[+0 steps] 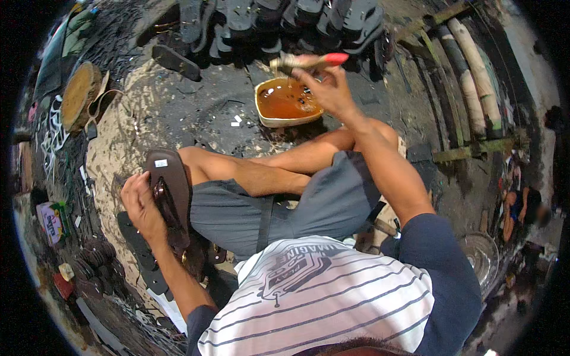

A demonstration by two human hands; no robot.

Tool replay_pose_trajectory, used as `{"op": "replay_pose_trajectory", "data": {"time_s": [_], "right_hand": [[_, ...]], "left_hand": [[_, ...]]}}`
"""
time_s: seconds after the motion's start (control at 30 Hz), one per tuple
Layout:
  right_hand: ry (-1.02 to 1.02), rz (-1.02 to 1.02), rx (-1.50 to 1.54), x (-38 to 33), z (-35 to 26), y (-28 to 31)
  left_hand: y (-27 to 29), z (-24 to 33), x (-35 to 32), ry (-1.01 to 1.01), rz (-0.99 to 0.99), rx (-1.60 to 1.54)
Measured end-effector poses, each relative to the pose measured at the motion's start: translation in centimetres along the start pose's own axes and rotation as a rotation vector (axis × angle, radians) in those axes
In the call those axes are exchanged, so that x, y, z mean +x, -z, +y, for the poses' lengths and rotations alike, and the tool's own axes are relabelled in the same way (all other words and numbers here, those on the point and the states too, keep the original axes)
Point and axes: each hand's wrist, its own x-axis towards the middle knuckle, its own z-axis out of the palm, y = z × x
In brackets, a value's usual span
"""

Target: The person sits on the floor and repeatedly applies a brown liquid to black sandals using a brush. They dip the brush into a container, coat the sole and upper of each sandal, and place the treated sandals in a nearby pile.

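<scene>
My right hand is closed around a brush with a red-tipped handle, raised above the far rim of a pale bowl. Amber liquid with dark specks fills much of the bowl. By my left knee, a dark brown thong sandal with a small white label on its footbed leans at my leg. The bent fingers of my left hand are at the sandal's left edge and seem to grip it; the thumb is not clearly seen.
Rows of dark soles stand beyond the bowl, and one sole lies apart. A round wooden block is at the left, near more dark soles. At the right are wooden poles, a glass bowl and another person.
</scene>
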Motion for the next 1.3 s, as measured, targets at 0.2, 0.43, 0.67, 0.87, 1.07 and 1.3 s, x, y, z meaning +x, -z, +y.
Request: {"op": "replay_pose_trajectory", "data": {"time_s": [0.2, 0.43, 0.67, 0.87, 1.07, 1.3], "right_hand": [[0.074, -0.537, -0.978, -0.7, 1.8, 9.7], [-0.128, 0.222, -0.180, 3.7, -8.0, 11.1], [0.013, -0.117, 0.404, -3.9, -17.3, -7.4], [0.376, -0.031, 0.193, -2.1, -15.8, -7.4], [0.163, -0.122, 0.430, -2.2, -15.0, -6.7], [0.385, -0.046, 0.160, -2.5, -14.4, -5.9]], "left_hand": [[-2.8, 3.9, -3.9, -0.101, -0.038, 0.030], [1.4, 7.5, 0.9, 0.247, -0.078, -0.769], [-8.7, 12.9, 0.8, 0.444, -0.239, -1.806], [-10.0, 14.0, 0.0, 0.435, -0.187, -1.867], [-10.5, 13.7, 0.3, 0.324, -0.331, -1.893], [-11.2, 11.5, 0.7, 0.330, -0.346, -1.833]]}}
